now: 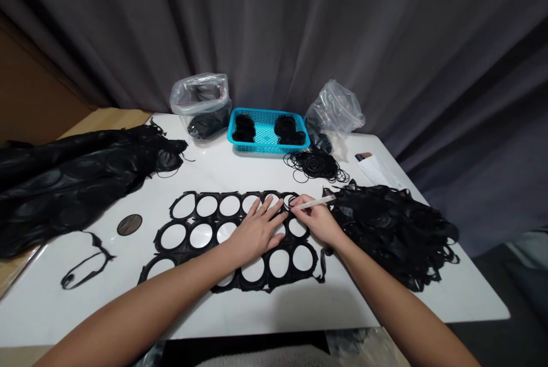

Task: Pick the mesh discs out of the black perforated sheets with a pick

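Observation:
A thin black sheet with rows of large round holes lies flat on the white table. My left hand rests on it palm down, fingers spread over the upper right holes. At the sheet's upper right corner, my right hand is closed around a slim white pen-like tool. The tool's tip is by the rim of the corner hole, hidden partly by my fingers. A thin black ring seems to lie at that hole; I cannot tell whether it is loose.
Black sheets are heaped at left, near a dark disc and a torn strip. Black scraps pile at right. Behind stand a blue basket with black ring bundles, loose black rings and plastic bags.

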The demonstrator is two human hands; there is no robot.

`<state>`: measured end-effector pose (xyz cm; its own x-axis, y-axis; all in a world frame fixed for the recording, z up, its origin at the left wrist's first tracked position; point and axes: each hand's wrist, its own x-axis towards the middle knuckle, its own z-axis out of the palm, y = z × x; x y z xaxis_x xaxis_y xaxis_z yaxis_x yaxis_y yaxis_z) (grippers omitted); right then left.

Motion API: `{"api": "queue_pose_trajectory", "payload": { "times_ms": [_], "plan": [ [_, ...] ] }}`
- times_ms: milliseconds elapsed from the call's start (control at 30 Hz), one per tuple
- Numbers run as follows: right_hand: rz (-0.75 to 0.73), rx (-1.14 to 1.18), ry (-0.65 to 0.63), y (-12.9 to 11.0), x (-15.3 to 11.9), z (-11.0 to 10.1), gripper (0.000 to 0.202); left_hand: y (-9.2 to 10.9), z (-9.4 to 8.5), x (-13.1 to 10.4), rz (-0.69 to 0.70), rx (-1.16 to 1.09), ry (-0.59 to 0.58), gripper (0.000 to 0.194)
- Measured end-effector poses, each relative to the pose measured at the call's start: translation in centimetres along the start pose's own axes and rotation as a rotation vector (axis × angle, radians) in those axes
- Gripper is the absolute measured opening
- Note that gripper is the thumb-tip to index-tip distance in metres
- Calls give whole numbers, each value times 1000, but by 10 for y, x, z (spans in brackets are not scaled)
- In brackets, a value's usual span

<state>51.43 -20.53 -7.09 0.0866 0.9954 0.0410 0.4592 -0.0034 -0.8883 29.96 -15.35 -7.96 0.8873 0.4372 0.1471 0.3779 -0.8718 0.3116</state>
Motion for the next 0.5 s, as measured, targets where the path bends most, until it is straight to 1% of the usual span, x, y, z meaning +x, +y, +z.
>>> {"api": "queue_pose_trajectory", "payload": {
  "times_ms": [100, 233, 300, 333, 367, 400, 467, 500],
  "plan": [
    [-80, -73, 3, 0, -6, 3, 15, 0, 0, 0, -15, -2, 9, 48],
    [-230, -276, 12, -2, -17, 14, 14, 0, 1, 1, -34, 2, 9, 53],
    [-270, -357, 14, -2, -14, 13, 15, -1, 1, 1, -32, 2, 13, 52],
    [-272, -385, 45, -1, -10, 8, 16, -1, 2, 1, -30, 2, 17, 50],
    [-260, -409, 109, 1, -3, 0, 17, -1, 2, 1, -28, 3, 21, 48],
    [-234, -429, 207, 2, 6, -11, 18, -2, 3, 1, -26, 6, 23, 47],
    [-156, -451, 452, 5, 24, -37, 17, -3, 3, 0, -21, 11, 23, 45],
    [-102, -434, 552, 6, 31, -49, 16, -3, 3, 0, -19, 12, 22, 46]
  ]
}}
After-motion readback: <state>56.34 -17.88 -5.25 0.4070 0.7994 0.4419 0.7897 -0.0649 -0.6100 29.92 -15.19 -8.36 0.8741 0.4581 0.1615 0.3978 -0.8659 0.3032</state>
